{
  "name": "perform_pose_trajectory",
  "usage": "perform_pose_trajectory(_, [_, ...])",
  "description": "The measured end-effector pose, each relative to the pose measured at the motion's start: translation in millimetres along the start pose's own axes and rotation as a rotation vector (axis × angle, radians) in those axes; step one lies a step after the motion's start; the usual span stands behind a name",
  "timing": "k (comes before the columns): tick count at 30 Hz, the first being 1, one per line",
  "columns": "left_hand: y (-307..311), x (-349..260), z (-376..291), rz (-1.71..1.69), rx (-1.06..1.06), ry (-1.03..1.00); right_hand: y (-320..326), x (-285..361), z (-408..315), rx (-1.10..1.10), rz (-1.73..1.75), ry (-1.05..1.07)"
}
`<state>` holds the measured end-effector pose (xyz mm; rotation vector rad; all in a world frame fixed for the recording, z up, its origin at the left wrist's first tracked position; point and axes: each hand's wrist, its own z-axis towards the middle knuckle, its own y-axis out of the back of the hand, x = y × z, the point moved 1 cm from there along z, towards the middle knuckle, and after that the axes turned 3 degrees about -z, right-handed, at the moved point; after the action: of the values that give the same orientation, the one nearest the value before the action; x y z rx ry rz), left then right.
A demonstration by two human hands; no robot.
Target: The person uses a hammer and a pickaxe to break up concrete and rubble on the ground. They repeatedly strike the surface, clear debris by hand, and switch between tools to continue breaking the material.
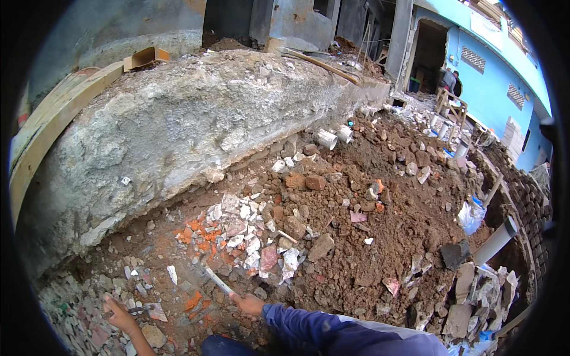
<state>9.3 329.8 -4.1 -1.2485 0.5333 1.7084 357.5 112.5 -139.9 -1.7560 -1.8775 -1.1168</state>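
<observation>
My right hand (pixel 249 304), at the end of a blue sleeve, grips a pale, narrow tool handle (pixel 218 280). The handle slants up and left over the soil, and its far end is blurred. Just beyond lies a heap of white rubble pieces (pixel 240 218) mixed with crushed orange brick (pixel 200 236). At lower left, my left hand (pixel 118 315) is low over broken stone, fingers bent. A dark metal tool (pixel 140 308) extends from beside it toward a flat tile fragment (pixel 157 312); whether the fingers hold that tool is unclear.
A rough concrete footing (pixel 178 120) runs along the left, with a curved timber beam (pixel 67 111) on it. White pipe ends (pixel 327 139) protrude from its base. Loose brown soil (pixel 378 231) spreads right, beside an upright grey pipe (pixel 496 242). A person (pixel 449 81) is near a far doorway.
</observation>
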Motion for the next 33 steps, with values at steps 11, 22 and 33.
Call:
perform_pose_trajectory(11, [-12,-8,-12,-0.194,0.037,0.107,150,313,-189,-0.336,0.009,1.409])
perform_pose_trajectory(22, [-17,5,-21,-0.119,0.008,0.113,29,242,-41,-0.826,-0.015,0.645])
perform_pose_trajectory(33, [4,-8,-3,-0.26,-0.061,0.203,51,122,23,-0.013,0.156,0.167])
